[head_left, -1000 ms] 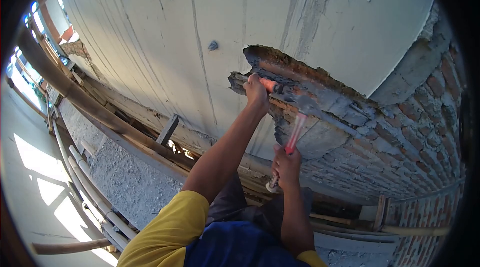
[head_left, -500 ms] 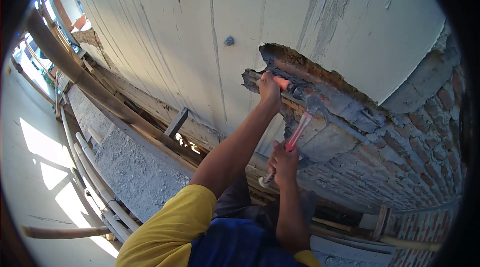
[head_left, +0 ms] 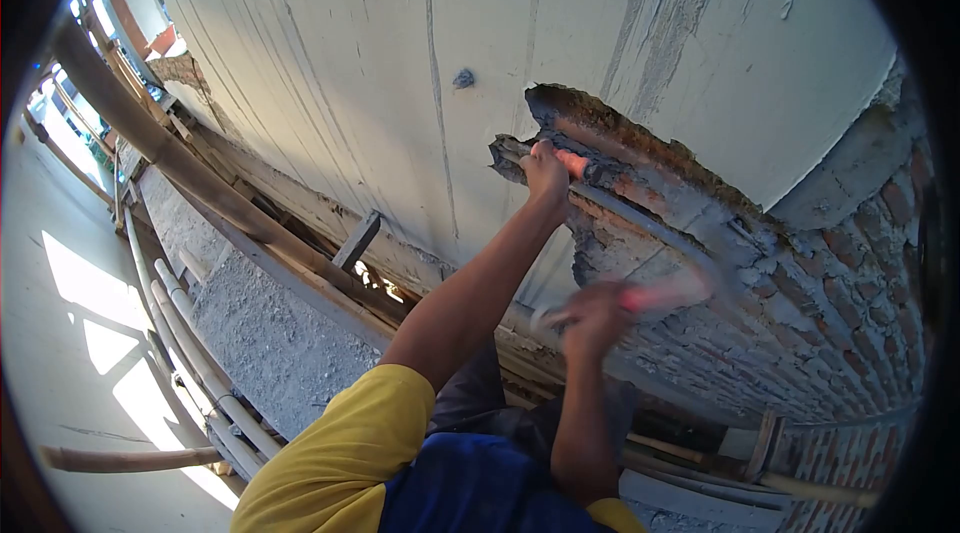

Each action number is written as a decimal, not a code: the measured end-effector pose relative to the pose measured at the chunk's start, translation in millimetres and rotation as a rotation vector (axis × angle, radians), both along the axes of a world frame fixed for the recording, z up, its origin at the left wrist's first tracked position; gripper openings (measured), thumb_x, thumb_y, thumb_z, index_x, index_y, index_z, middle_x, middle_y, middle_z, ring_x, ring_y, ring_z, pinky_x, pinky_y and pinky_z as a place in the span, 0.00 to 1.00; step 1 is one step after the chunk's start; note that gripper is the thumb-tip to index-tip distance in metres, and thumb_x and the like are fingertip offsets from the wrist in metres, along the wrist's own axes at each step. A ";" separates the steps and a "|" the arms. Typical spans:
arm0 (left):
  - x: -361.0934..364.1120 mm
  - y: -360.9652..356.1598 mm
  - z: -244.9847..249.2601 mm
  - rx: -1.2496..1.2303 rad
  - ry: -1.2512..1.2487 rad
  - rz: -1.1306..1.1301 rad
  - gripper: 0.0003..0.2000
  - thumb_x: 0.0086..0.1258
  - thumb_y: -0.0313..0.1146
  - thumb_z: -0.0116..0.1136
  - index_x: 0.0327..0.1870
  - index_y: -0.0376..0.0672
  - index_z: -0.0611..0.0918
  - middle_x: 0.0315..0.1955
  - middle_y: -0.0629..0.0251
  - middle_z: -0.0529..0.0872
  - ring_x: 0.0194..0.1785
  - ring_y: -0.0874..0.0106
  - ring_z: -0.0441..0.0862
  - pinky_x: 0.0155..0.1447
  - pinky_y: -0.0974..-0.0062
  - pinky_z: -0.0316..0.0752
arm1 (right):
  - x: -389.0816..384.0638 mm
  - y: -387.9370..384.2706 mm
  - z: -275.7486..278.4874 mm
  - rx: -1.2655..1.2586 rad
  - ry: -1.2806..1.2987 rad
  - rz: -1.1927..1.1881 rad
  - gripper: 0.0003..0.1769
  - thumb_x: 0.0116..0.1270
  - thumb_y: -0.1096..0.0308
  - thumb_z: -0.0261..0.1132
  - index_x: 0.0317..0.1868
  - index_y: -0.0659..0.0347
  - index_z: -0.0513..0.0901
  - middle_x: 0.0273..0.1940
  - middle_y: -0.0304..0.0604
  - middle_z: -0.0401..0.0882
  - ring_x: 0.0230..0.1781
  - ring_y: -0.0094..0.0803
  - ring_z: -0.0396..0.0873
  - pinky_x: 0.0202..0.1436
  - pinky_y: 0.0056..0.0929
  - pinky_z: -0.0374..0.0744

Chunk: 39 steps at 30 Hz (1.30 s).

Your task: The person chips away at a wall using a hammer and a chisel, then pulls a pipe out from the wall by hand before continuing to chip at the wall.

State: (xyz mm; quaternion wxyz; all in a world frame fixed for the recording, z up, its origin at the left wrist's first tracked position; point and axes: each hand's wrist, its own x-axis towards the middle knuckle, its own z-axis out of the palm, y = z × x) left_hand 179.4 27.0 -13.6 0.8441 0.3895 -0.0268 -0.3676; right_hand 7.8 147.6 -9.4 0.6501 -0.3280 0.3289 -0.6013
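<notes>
My left hand (head_left: 545,173) is closed round a chisel (head_left: 573,164) with an orange-red grip, whose shaft lies at the broken hole in the white plastered wall (head_left: 480,23). Lower and to the right, my right hand (head_left: 595,320) is wrapped round the handle of a hammer (head_left: 660,295), blurred by motion. The hammer's head end, right of the hand, is smeared and hard to make out. Inside the hole, bare brick and grey mortar (head_left: 640,158) show above the chisel.
Exposed brickwork (head_left: 850,273) spreads on the right. A thick bamboo pole (head_left: 220,198) runs diagonally at the left, beside a dusty grey board (head_left: 270,333). More bamboo poles (head_left: 200,373) lie lower left, and a wooden block (head_left: 357,240) sticks up near the wall's foot.
The hammer has swung away from the chisel, down and to the right, with my right hand slightly to the right. My left hand stays at the hole, still on the chisel.
</notes>
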 end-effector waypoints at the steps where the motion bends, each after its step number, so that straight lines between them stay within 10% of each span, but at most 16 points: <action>1: -2.2 6.8 6.8 -0.023 0.011 -0.040 0.12 0.71 0.34 0.38 0.28 0.40 0.69 0.22 0.63 0.74 0.26 0.69 0.75 0.36 0.68 0.73 | -1.1 8.4 -5.3 0.118 0.113 0.223 0.13 0.63 0.70 0.62 0.30 0.54 0.64 0.16 0.31 0.59 0.10 0.21 0.59 0.13 0.24 0.62; 4: -1.8 22.5 26.1 -0.037 0.001 -0.093 0.11 0.71 0.35 0.38 0.28 0.41 0.69 0.21 0.64 0.74 0.26 0.70 0.75 0.35 0.69 0.73 | -20.3 7.2 -18.7 0.175 0.271 0.421 0.13 0.62 0.70 0.64 0.34 0.56 0.65 0.15 0.30 0.60 0.09 0.19 0.59 0.09 0.23 0.60; 14: 12.7 -6.0 -22.5 0.038 -0.103 -0.088 0.15 0.70 0.44 0.42 0.42 0.39 0.66 0.36 0.62 0.73 0.36 0.72 0.72 0.44 0.71 0.70 | -101.6 -61.8 48.1 -0.283 -0.343 -0.699 0.17 0.68 0.69 0.56 0.20 0.53 0.63 0.14 0.33 0.61 0.15 0.23 0.66 0.21 0.23 0.68; 17: 13.9 -13.1 -25.9 0.064 -0.131 -0.019 0.17 0.70 0.45 0.42 0.45 0.38 0.65 0.39 0.61 0.72 0.40 0.71 0.72 0.46 0.71 0.70 | 10.4 -9.0 -18.2 -0.011 -0.005 -0.347 0.09 0.63 0.72 0.62 0.32 0.58 0.67 0.15 0.33 0.61 0.12 0.23 0.63 0.16 0.25 0.67; 19: 6.9 -4.1 -21.2 0.052 -0.106 -0.039 0.18 0.70 0.45 0.43 0.46 0.38 0.64 0.39 0.61 0.71 0.41 0.70 0.72 0.47 0.71 0.71 | 3.5 8.9 -17.0 0.256 0.120 0.519 0.12 0.60 0.72 0.65 0.35 0.58 0.67 0.15 0.32 0.61 0.09 0.21 0.61 0.11 0.23 0.64; 22: 21.0 -6.5 -27.8 0.070 -0.144 -0.115 0.16 0.71 0.44 0.42 0.45 0.38 0.62 0.37 0.62 0.71 0.40 0.72 0.72 0.46 0.72 0.72 | -33.0 3.8 -12.4 0.082 0.346 0.358 0.12 0.63 0.68 0.64 0.34 0.57 0.65 0.16 0.31 0.60 0.09 0.19 0.60 0.09 0.20 0.61; 25: 5.1 6.4 1.2 0.089 -0.065 0.012 0.12 0.73 0.37 0.37 0.31 0.41 0.70 0.25 0.65 0.76 0.29 0.71 0.76 0.35 0.70 0.71 | -65.3 -8.4 26.2 -0.009 0.045 -0.101 0.11 0.64 0.69 0.63 0.31 0.56 0.66 0.15 0.30 0.60 0.09 0.18 0.58 0.09 0.20 0.60; 31: 8.6 10.7 6.4 0.093 -0.068 -0.119 0.12 0.74 0.38 0.34 0.34 0.40 0.68 0.27 0.63 0.76 0.30 0.70 0.76 0.37 0.69 0.72 | -85.9 -64.9 51.4 -0.357 -0.440 -0.780 0.09 0.64 0.70 0.58 0.28 0.57 0.66 0.16 0.33 0.62 0.16 0.22 0.65 0.18 0.18 0.67; 32: 11.0 6.5 -0.1 0.071 -0.063 -0.106 0.12 0.74 0.38 0.34 0.35 0.40 0.67 0.27 0.62 0.76 0.30 0.70 0.76 0.38 0.69 0.72 | -59.7 -68.6 -6.1 -0.363 0.161 -0.765 0.07 0.62 0.73 0.55 0.28 0.59 0.65 0.17 0.34 0.64 0.16 0.23 0.66 0.18 0.19 0.67; 36: 4.3 8.8 8.8 0.094 0.004 -0.073 0.13 0.74 0.38 0.33 0.35 0.39 0.67 0.27 0.60 0.76 0.30 0.69 0.76 0.40 0.67 0.73 | 6.6 11.5 -15.2 0.217 0.191 0.494 0.10 0.61 0.74 0.60 0.39 0.57 0.66 0.16 0.33 0.62 0.10 0.20 0.63 0.11 0.23 0.65; 39: 3.6 13.4 12.7 0.085 0.011 -0.094 0.13 0.74 0.38 0.33 0.35 0.38 0.66 0.27 0.60 0.76 0.30 0.68 0.76 0.42 0.66 0.74 | -31.7 1.7 -3.1 0.142 0.233 0.361 0.12 0.62 0.71 0.63 0.37 0.56 0.65 0.15 0.31 0.60 0.09 0.18 0.60 0.10 0.22 0.63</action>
